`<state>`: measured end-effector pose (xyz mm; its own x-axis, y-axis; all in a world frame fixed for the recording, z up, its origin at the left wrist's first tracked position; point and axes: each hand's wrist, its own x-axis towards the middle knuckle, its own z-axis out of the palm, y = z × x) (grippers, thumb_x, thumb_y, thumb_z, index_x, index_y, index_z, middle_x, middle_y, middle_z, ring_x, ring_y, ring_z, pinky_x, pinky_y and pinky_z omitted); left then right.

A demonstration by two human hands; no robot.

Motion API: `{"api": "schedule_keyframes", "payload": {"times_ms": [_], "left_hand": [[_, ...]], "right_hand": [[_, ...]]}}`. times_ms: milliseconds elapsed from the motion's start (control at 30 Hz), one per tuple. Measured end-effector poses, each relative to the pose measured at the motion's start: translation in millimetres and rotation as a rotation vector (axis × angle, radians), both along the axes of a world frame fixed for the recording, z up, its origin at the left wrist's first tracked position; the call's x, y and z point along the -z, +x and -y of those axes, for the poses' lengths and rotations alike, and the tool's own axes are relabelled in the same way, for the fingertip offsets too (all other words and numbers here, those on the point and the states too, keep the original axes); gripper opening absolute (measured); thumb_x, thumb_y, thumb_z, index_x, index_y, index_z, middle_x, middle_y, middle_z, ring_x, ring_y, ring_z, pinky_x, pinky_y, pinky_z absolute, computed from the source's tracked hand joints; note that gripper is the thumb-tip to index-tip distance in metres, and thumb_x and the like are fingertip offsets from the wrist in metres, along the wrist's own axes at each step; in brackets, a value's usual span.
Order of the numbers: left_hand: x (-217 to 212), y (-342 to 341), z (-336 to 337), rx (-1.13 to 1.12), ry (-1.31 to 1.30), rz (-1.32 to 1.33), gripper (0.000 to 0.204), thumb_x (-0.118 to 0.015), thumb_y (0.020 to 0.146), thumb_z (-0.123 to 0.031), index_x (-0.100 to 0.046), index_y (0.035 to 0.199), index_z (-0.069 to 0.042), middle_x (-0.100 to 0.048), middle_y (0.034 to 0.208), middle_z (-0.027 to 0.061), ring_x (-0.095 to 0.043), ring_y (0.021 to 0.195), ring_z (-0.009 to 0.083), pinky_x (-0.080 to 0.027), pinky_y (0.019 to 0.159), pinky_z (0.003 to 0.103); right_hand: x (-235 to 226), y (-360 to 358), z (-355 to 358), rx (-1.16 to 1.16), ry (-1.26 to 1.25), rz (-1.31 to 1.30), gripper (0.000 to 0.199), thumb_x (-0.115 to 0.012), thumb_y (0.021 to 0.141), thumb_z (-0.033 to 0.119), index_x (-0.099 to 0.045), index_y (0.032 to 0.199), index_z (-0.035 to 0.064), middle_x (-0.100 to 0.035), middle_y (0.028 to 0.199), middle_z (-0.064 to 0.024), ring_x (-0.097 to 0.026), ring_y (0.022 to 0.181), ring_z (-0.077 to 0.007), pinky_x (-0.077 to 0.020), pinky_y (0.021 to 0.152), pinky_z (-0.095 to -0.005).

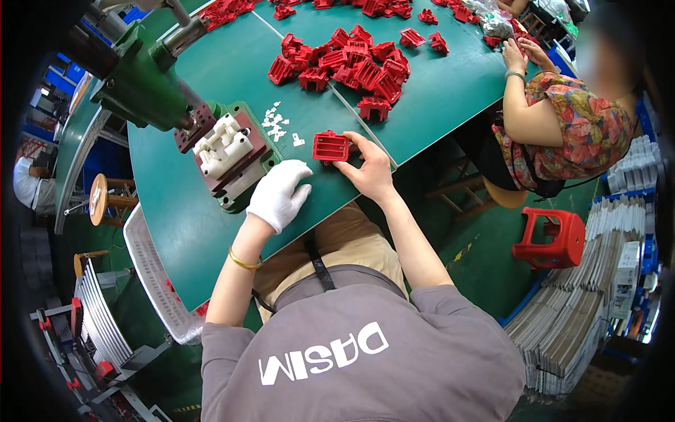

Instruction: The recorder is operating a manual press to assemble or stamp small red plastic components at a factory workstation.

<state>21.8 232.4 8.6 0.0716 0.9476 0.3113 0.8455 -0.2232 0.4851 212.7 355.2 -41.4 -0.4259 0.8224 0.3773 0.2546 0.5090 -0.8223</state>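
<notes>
My right hand [368, 167], bare, grips a red plastic housing [330, 148] by its right side, thumb below and fingers at the upper edge. The housing is box-shaped, with slots across its face. Just left of it is my left hand [280, 195] in a white glove, fingers together and slightly bent; whether anything lies in them is hidden. Beside the glove stands a green hand press [144, 84] with a white fixture [223, 148] on its base. Small white plastic pieces [275, 123] lie scattered between the press and the housing, one of them apart from the others.
A heap of red housings [351, 60] covers the middle of the green table [422, 91]. At the right, a co-worker [555, 126] sits handling something at the table edge. A red stool [552, 238] and stacked cardboard [562, 316] stand behind. A white basket [151, 274] sits below the left edge.
</notes>
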Motion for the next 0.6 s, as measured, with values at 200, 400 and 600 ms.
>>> {"api": "schedule_keyframes", "payload": {"times_ms": [200,400,600], "left_hand": [[7.5,7.6,12.8,0.006,-0.061,0.007,0.029,-0.072,0.08,-0.013,-0.061,0.107,-0.007,-0.063,0.114,0.0158,-0.061,0.106,0.035,-0.051,0.09,0.041],[12.0,12.0,18.2,-0.016,-0.069,-0.014,0.029,-0.072,0.079,-0.014,-0.062,0.106,-0.007,-0.061,0.118,0.0166,-0.059,0.108,0.0352,-0.049,0.093,0.042],[18.9,12.4,20.7,-0.029,-0.028,-0.014,0.029,-0.072,0.079,-0.014,-0.061,0.105,-0.006,-0.061,0.118,0.0165,-0.059,0.108,0.0351,-0.049,0.092,0.042]], "right_hand": [[5.1,-1.1,-1.0,0.007,0.052,-0.002,0.056,-0.08,0.072,0.018,-0.061,0.123,0.0082,-0.068,0.101,-0.0113,-0.065,0.089,-0.0256,-0.0513,0.077,-0.036],[3.0,-0.6,0.1,0.004,0.032,0.014,0.056,-0.081,0.072,0.02,-0.061,0.123,0.0084,-0.068,0.098,-0.012,-0.065,0.09,-0.0263,-0.0517,0.079,-0.0369],[2.6,-0.4,-0.1,-0.007,0.073,0.059,0.058,-0.082,0.073,0.018,-0.061,0.126,0.0067,-0.069,0.111,-0.0082,-0.066,0.095,-0.0199,-0.0503,0.076,-0.0313]]}}
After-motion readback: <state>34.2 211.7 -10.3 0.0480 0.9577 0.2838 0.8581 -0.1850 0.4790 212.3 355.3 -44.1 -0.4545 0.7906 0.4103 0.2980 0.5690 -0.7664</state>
